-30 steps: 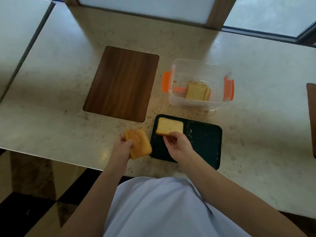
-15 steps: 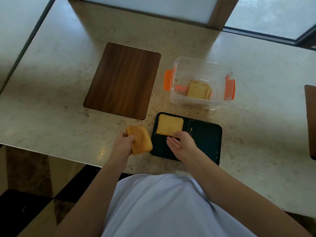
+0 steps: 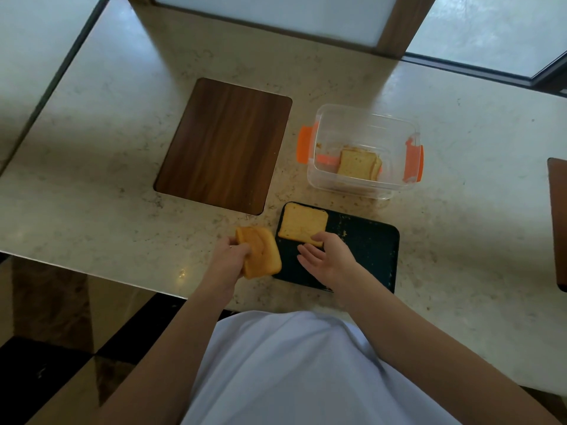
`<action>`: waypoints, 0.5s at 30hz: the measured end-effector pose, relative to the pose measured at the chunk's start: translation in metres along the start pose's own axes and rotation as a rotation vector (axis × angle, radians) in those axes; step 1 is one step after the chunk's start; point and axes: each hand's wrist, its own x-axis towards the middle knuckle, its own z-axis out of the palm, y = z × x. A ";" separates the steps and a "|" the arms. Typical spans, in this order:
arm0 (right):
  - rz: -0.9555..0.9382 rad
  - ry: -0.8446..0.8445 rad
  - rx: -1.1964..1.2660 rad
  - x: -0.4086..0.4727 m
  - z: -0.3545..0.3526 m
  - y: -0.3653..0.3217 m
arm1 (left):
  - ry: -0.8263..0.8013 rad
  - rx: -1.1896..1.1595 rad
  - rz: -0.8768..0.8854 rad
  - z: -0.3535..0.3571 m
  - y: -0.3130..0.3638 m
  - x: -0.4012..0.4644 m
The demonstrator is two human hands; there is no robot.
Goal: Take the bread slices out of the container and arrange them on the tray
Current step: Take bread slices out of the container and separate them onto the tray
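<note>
A dark tray lies near the counter's front edge. One bread slice lies flat on its far left corner. My right hand hovers open over the tray, fingertips at the slice's near edge. My left hand grips a small stack of bread slices just left of the tray, above the counter. Behind the tray stands a clear container with orange clips, and a few more slices lean inside it.
A brown wooden board is set into the marble counter to the left of the container. Another brown panel shows at the right edge. The counter's front edge runs just below my hands.
My right hand has let go of the slice on the tray and opened, pulling slightly back. My left hand with its stack has stayed beside the tray.
</note>
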 end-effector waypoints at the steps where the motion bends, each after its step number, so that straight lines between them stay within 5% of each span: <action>1: -0.014 0.003 -0.073 0.000 -0.003 0.001 | -0.015 -0.010 -0.001 0.002 0.001 -0.001; 5: -0.132 -0.022 -0.511 0.002 -0.015 0.003 | -0.128 0.053 0.061 0.011 0.008 -0.010; 10: -0.610 -0.252 -1.142 0.000 -0.019 -0.017 | -0.344 0.503 0.244 0.026 0.032 -0.017; 15: -0.522 -0.294 -1.079 0.002 -0.027 -0.033 | -0.425 0.617 0.254 0.044 0.060 -0.014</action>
